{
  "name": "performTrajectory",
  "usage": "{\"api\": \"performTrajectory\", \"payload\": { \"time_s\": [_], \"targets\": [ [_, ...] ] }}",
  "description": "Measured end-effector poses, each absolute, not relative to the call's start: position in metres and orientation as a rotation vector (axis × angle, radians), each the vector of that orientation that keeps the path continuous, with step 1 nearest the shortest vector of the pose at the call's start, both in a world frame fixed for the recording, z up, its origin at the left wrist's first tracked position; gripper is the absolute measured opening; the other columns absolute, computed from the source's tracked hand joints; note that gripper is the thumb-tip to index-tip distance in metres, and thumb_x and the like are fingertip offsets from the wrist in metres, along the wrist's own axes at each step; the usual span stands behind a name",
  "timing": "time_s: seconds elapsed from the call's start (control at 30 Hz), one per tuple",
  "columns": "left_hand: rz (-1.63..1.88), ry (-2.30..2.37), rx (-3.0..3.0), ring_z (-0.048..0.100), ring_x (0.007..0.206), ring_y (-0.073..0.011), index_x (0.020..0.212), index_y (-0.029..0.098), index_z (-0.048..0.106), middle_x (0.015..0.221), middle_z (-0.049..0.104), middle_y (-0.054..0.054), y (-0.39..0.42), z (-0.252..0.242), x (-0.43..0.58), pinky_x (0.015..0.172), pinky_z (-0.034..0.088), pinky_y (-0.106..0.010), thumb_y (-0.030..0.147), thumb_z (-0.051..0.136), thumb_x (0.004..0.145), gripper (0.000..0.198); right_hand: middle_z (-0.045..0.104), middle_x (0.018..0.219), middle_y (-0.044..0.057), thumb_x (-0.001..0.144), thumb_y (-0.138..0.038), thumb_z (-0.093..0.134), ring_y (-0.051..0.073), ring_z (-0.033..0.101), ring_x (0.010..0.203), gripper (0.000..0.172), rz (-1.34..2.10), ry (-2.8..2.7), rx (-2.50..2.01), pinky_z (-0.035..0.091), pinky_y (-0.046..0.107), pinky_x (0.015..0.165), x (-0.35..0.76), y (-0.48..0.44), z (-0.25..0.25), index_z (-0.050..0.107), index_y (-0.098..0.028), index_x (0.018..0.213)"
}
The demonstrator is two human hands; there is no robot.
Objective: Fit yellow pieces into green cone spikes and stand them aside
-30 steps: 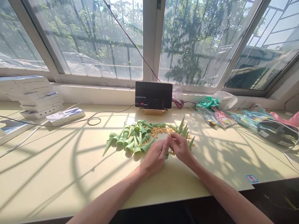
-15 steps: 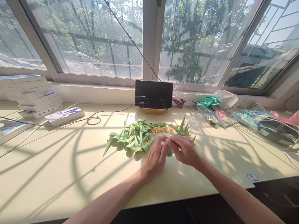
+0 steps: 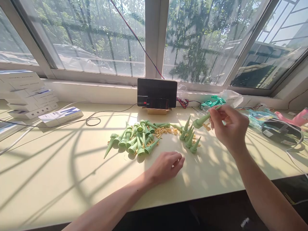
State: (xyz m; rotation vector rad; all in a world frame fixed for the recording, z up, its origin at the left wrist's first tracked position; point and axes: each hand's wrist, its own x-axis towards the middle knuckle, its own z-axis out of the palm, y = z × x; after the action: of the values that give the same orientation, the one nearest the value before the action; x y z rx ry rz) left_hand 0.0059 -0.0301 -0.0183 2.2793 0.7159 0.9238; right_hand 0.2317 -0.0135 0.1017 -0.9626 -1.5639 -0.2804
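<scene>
My right hand is raised over the right part of the table and pinches a green plastic watering spike. The spike is tilted, its wide capped end to the left and a small yellowish peg sticking out below. My left hand rests near the table's front with its fingers curled in; nothing shows in them. Several green spikes stand points up on their caps, left of and below my right hand. A heap of green spikes lies beyond my left hand, beside loose yellowish pegs.
A tablet with a phone before it stands at the back on a small support. White boxes are stacked at the left, with a cable nearby. Plastic bags and a black case lie at the right.
My hands have parted. The right has moved right and upward with the green watering spike, while the left has lowered slightly to the table. The view has shifted a little.
</scene>
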Motion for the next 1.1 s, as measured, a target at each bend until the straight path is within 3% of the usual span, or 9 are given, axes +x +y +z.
{"api": "performTrajectory", "payload": {
  "time_s": [0.4,0.6,0.8,0.97,1.1],
  "targets": [
    [0.938,0.730,2.360,0.026,0.055,-0.0098,0.067,0.021,0.028,0.060,0.033,0.006,-0.026,-0.023,0.007,0.057,0.023,-0.029,0.027,0.044,0.103,0.040,0.055,0.058,-0.001,0.098,-0.053,0.061,0.015,0.054,0.050,0.040,-0.059,-1.708,-1.148,0.046,0.028,0.050,0.253,0.009,0.084,0.058,-0.022,0.074],
    [0.928,0.726,2.367,0.025,0.055,-0.0099,0.067,0.021,0.029,0.060,0.032,0.006,-0.026,-0.023,0.008,0.057,0.022,-0.029,0.028,0.043,0.104,0.040,0.057,0.062,0.000,0.099,-0.045,0.058,0.015,0.052,0.055,0.034,-0.007,-1.830,-1.237,0.042,0.028,0.055,0.256,0.018,0.073,0.057,-0.021,0.076],
    [0.924,0.722,2.375,0.024,0.055,-0.0101,0.067,0.021,0.030,0.060,0.033,0.006,-0.028,-0.021,0.008,0.057,0.021,-0.030,0.028,0.043,0.105,0.041,0.046,0.057,-0.003,0.098,-0.039,0.055,0.013,0.042,0.054,0.036,0.036,-1.964,-1.304,0.036,0.028,0.055,0.255,0.018,0.062,0.048,-0.022,0.067],
    [0.909,0.717,2.377,0.024,0.054,-0.0102,0.067,0.021,0.030,0.059,0.034,0.006,-0.028,-0.020,0.008,0.057,0.021,-0.030,0.029,0.043,0.105,0.041,0.053,0.059,-0.001,0.098,-0.037,0.054,0.014,0.045,0.055,0.033,0.070,-1.982,-1.323,0.037,0.028,0.057,0.257,0.016,0.058,0.052,-0.021,0.069],
    [0.906,0.712,2.383,0.024,0.055,-0.0104,0.067,0.021,0.030,0.060,0.033,0.005,-0.027,-0.020,0.009,0.057,0.021,-0.030,0.030,0.043,0.105,0.041,0.048,0.057,-0.003,0.097,-0.037,0.055,0.013,0.041,0.053,0.034,0.039,-1.973,-1.297,0.036,0.028,0.055,0.256,0.015,0.059,0.050,-0.021,0.067]
  ]
}}
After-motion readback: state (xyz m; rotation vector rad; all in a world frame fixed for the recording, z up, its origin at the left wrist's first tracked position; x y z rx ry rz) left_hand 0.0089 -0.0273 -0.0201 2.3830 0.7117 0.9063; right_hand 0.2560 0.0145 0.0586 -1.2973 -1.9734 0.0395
